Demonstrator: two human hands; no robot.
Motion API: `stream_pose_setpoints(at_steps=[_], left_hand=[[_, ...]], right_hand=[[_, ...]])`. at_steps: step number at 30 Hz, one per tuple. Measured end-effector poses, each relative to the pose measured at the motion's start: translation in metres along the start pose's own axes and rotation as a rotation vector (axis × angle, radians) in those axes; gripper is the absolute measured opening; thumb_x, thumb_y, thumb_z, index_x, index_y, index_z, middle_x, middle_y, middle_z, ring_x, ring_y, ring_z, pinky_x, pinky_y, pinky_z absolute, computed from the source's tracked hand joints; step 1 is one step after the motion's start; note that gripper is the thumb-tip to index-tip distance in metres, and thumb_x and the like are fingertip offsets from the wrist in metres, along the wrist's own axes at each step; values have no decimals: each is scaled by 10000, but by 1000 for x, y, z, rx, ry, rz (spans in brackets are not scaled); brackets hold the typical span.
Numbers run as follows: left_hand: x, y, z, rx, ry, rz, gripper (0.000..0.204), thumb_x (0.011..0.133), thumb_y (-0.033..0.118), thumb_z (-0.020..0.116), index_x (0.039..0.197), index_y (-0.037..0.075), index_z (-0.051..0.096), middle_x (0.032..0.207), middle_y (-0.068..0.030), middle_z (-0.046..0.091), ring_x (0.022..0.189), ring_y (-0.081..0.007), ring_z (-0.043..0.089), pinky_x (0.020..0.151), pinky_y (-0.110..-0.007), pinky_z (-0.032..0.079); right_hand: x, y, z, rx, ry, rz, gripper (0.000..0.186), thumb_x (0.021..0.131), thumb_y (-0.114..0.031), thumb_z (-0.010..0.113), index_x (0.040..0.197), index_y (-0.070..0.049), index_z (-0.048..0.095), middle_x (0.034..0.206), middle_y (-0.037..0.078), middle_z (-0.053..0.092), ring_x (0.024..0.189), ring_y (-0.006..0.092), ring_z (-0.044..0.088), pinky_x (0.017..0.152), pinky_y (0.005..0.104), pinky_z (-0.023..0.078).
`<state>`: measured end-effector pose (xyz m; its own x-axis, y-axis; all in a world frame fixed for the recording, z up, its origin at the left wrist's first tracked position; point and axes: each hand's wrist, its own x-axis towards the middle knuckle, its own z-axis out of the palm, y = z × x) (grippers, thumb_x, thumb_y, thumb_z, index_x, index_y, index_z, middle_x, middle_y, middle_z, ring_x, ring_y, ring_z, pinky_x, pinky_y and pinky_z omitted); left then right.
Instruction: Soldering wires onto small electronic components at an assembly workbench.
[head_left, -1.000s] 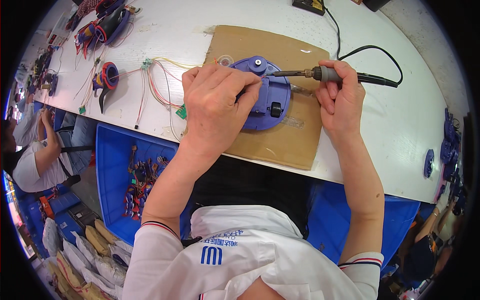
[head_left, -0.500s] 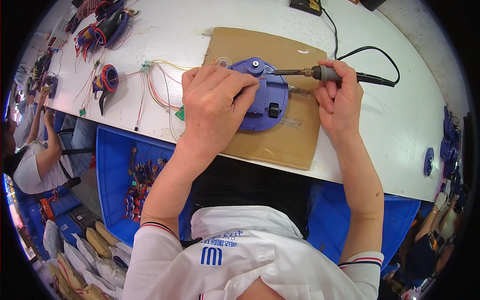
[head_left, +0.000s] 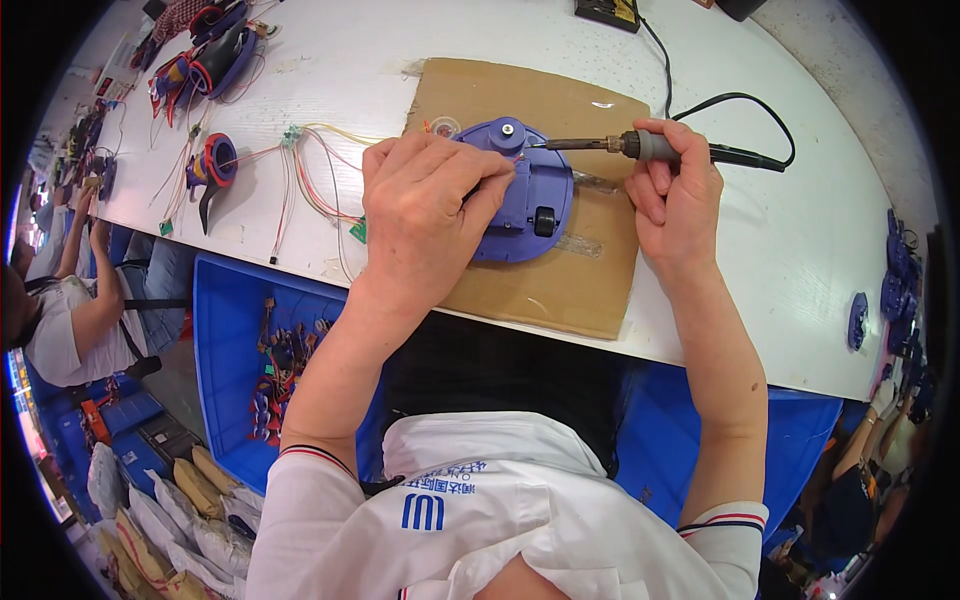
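A purple plastic toy base (head_left: 553, 190) with a small black wheel (head_left: 545, 221) lies on a sheet of brown cardboard (head_left: 590, 290). My right hand (head_left: 675, 190) grips a soldering iron (head_left: 655, 146) by its grey handle, and its tip reaches the base near a round post. Over the left part of the base is my left hand (head_left: 425, 205), thumb and forefinger pinched together close to the iron's tip. Whatever that pinch holds is too small to make out. Thin coloured wires (head_left: 318, 170) with small green circuit boards (head_left: 292, 134) run to the left of this hand.
A purple-and-red toy part (head_left: 212, 165) and several finished-looking pieces (head_left: 220, 55) lie at the left. The iron's black cable (head_left: 745, 97) loops behind it to a black box (head_left: 607, 12). Blue bins (head_left: 225, 350) stand below the table edge; co-workers sit at both sides.
Almost nothing differs. The base, cardboard and both hands appear shifted very slightly left; the iron's tip stays by the post.
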<state>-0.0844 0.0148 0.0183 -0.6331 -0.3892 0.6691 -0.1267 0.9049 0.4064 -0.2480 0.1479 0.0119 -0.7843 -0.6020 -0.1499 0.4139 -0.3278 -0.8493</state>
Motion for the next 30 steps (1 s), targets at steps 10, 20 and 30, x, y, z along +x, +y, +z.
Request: stream_pose_setpoints(at_steps=[10,20,30], left_hand=[[-1,-1,-1,2,-19,-6,87,712,54,737,744,108,676,717,48,630,721,-131,540,829,-301,368],[-4,-2,-2,-16,-56,-2,254,672,110,779,900,100,666,910,-13,621,847,-172,540,854,-319,371],[-10,18,-11,32,-220,-153,1001,540,248,869,1376,68,347,1322,-226,409,1120,-372,504,955,-416,423]], right_hand=[[3,-1,-2,64,11,38,249,923,-215,518,867,-25,669,521,-34,356,372,45,247,375,178,208],[4,-1,-5,95,13,47,246,921,-217,514,880,-23,659,518,-38,362,368,47,248,376,181,209],[10,-12,-3,250,53,57,245,915,-226,534,958,-14,650,478,-55,351,334,31,214,338,190,172]])
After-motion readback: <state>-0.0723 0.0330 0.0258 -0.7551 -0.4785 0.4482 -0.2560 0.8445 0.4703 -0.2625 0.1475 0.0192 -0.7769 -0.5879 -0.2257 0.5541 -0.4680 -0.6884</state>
